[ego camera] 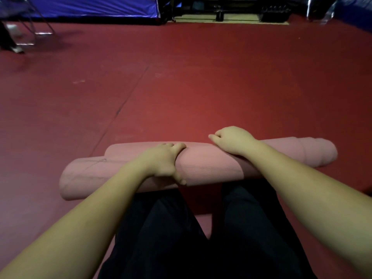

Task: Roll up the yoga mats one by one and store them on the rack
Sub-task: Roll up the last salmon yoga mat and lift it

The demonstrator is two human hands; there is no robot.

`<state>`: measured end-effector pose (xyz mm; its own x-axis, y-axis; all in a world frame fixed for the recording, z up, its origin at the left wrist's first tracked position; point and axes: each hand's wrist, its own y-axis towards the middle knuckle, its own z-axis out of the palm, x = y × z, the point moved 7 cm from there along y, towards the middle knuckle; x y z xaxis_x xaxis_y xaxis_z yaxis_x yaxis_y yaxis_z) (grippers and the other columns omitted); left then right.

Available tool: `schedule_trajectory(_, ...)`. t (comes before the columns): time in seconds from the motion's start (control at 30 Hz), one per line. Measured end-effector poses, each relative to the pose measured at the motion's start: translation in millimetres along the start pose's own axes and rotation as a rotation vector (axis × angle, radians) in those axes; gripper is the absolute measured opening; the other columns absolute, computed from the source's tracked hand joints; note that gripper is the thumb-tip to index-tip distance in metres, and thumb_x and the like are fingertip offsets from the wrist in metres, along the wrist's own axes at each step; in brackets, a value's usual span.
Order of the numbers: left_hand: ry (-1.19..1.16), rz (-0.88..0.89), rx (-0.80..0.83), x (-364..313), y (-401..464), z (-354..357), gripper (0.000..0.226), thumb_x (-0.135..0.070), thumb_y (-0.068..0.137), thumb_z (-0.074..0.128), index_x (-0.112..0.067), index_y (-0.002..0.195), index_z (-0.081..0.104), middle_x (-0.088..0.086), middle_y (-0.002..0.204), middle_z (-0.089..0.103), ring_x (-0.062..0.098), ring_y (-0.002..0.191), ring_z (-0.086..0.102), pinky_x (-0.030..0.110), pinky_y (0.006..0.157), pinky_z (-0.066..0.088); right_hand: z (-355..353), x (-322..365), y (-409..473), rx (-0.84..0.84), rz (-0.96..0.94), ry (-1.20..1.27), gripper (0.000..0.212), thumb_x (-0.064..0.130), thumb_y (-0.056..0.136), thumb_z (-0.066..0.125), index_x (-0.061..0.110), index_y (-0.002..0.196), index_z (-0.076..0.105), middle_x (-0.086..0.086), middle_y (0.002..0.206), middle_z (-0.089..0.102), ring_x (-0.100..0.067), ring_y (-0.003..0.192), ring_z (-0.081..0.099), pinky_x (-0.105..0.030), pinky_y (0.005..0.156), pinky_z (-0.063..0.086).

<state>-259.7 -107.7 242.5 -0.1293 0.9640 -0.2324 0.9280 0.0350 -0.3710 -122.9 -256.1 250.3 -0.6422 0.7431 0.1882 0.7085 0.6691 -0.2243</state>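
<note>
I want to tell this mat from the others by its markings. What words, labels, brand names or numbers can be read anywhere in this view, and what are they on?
None can be read.
Rolled pink yoga mat: no print visible; only faint dark scratch-like lines near its left end, not letters.
Left hand and right hand on the mat: cover no visible label.
Blue tent-like fabric and dark equipment at the far wall: too dim and blurred to show any text.

I'm kneeling in what looks like a gym or exercise hall — a wide red padded floor (201, 77) runs all around me, with a seam crossing it at left. At the upper left of the frame a blue padded mat (96, 7) lies at the floor's edge, and along the top centre sits dark equipment (251, 11) — too dim to identify.
</note>
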Motion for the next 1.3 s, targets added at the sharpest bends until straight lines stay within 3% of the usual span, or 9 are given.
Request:
schedule_trajectory(0.17, -0.12, -0.039, 0.153, 7.6, 21.1, -4.9, 0.108, -0.056, 0.053, 0.089, -0.032, 0.143, 0.034, -0.001, 0.134, 0.056, 0.023, 0.112, 0.055, 0.037, 0.094, 0.046, 13.1, 3.5, -14.1, -0.015, 0.008, -0.1, 0.077, 0.073, 0.093, 0.021, 0.015, 0.117, 0.065, -0.01, 0.117, 0.066, -0.031, 0.108, 0.059, -0.038, 0.078, 0.042)
schedule_trajectory(0.3, -0.211, -0.046, 0.202, 11.7, 31.5, -5.8, 0.106, -0.05, 0.057, 0.09, -0.031, 0.145, 0.035, -0.001, 0.136, 0.055, 0.022, 0.116, 0.054, 0.037, 0.101, 0.044, 16.3, 2.8, -13.0, -0.071, 0.05, -0.141, 0.083, 0.08, 0.087, 0.014, 0.018, 0.112, 0.064, -0.007, 0.112, 0.067, -0.03, 0.106, 0.061, -0.038, 0.075, 0.042)
schedule_trajectory(0.43, -0.095, -0.005, 0.043, 12.5, 26.7, -6.6, 0.101, -0.062, 0.058, 0.081, -0.031, 0.146, 0.041, -0.006, 0.139, 0.053, 0.02, 0.122, 0.051, 0.037, 0.098, 0.042, 15.3, 1.1, -6.1, -0.081, 0.075, -0.125, 0.084, 0.081, 0.085, 0.016, 0.02, 0.113, 0.066, -0.006, 0.113, 0.068, -0.03, 0.106, 0.061, -0.038, 0.078, 0.046)
schedule_trajectory(0.57, 0.073, 0.076, -0.305, 13.4, 3.7, -2.8, 0.096, -0.081, 0.062, 0.046, -0.03, 0.144, 0.046, -0.005, 0.139, 0.05, 0.022, 0.125, 0.045, 0.041, 0.1, 0.039, 18.8, 2.0, 3.7, -0.035, 0.076, -0.106, 0.084, 0.08, 0.087, 0.017, 0.018, 0.109, 0.068, -0.007, 0.113, 0.068, -0.03, 0.105, 0.062, -0.038, 0.079, 0.048)
schedule_trajectory(0.67, 0.276, 0.086, -0.536, 8.6, -18.8, 20.4, 0.095, -0.076, 0.067, 0.055, -0.019, 0.144, 0.047, 0.007, 0.14, 0.052, 0.034, 0.124, 0.049, 0.052, 0.102, 0.039, 20.7, 0.5, 15.6, 0.05, 0.091, -0.089, 0.087, 0.081, 0.086, 0.017, 0.015, 0.107, 0.07, -0.01, 0.116, 0.068, -0.031, 0.105, 0.062, -0.038, 0.08, 0.045)
schedule_trajectory(0.77, 0.44, -0.053, -0.474, 6.7, -20.5, 51.0, 0.118, -0.067, 0.052, 0.079, -0.013, 0.147, 0.034, 0.018, 0.148, 0.043, 0.046, 0.132, 0.041, 0.067, 0.101, 0.032, 21.8, -0.4, 23.2, 0.129, 0.116, -0.044, 0.09, 0.08, 0.087, 0.021, 0.009, 0.116, 0.069, -0.014, 0.126, 0.064, -0.033, 0.112, 0.059, -0.039, 0.088, 0.044)
schedule_trajectory(0.87, 0.448, -0.127, -0.452, 7.0, -13.9, 49.9, 0.119, -0.056, 0.05, 0.086, -0.014, 0.146, 0.03, 0.025, 0.147, 0.041, 0.05, 0.131, 0.039, 0.068, 0.099, 0.032, 19.3, -2.5, 24.8, 0.197, 0.156, 0.012, 0.09, 0.079, 0.088, 0.025, 0.007, 0.127, 0.063, -0.015, 0.138, 0.056, -0.033, 0.121, 0.055, -0.04, 0.096, 0.042)
schedule_trajectory(1.17, 0.463, -0.01, -0.485, -2.8, -19.2, 18.6, 0.099, -0.057, 0.061, 0.067, -0.018, 0.143, 0.029, 0.018, 0.136, 0.049, 0.041, 0.119, 0.048, 0.06, 0.096, 0.038, 6.2, 0.1, 15.0, 0.337, 0.152, 0.081, 0.076, 0.067, 0.097, 0.028, 0.01, 0.142, 0.05, -0.013, 0.153, 0.04, -0.03, 0.137, 0.041, -0.038, 0.108, 0.03)
schedule_trajectory(1.3, 0.438, 0.038, -0.476, -15.0, -35.5, 3.7, 0.104, -0.066, 0.057, 0.065, -0.022, 0.143, 0.028, 0.012, 0.135, 0.05, 0.035, 0.115, 0.051, 0.056, 0.095, 0.04, 3.5, -4.2, 6.9, 0.421, 0.16, 0.118, 0.063, 0.066, 0.094, 0.035, 0.022, 0.131, 0.061, -0.007, 0.145, 0.05, -0.027, 0.126, 0.049, -0.038, 0.099, 0.034)
